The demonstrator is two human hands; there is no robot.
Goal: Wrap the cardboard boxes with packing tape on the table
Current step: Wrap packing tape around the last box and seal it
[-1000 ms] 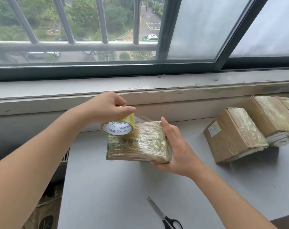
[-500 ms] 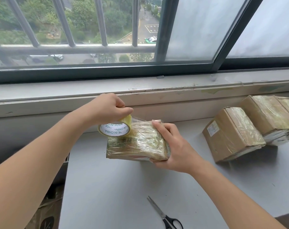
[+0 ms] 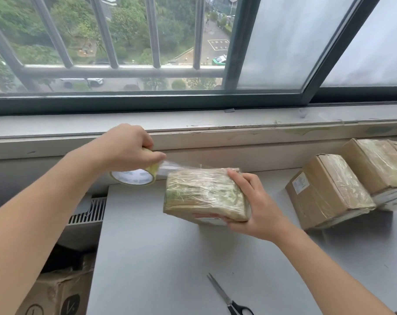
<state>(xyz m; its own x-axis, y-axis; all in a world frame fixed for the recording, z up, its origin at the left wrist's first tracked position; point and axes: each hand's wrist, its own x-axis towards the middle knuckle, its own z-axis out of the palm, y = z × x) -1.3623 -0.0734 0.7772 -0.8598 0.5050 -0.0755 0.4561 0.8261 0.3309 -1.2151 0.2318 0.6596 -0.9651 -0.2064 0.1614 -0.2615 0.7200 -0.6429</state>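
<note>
Cardboard box (image 3: 204,196), already thick with clear tape, sits tilted in our right grip (image 3: 259,208), whose fingers curl over its far right corner while the thumb tucks under the near edge. We cannot tell whether its underside touches the grey worktop (image 3: 170,258). Our left grip (image 3: 127,146), up and to the left of the box, is closed around the tape roll (image 3: 134,177), thumb pressed over its rim. A clear strip of tape (image 3: 172,167) runs taut from the roll to the box's far edge. Right of our right grip stands a taped box (image 3: 329,189), with a second taped box (image 3: 379,169) against it. Scissors (image 3: 229,298) lie flat below our right forearm.
</note>
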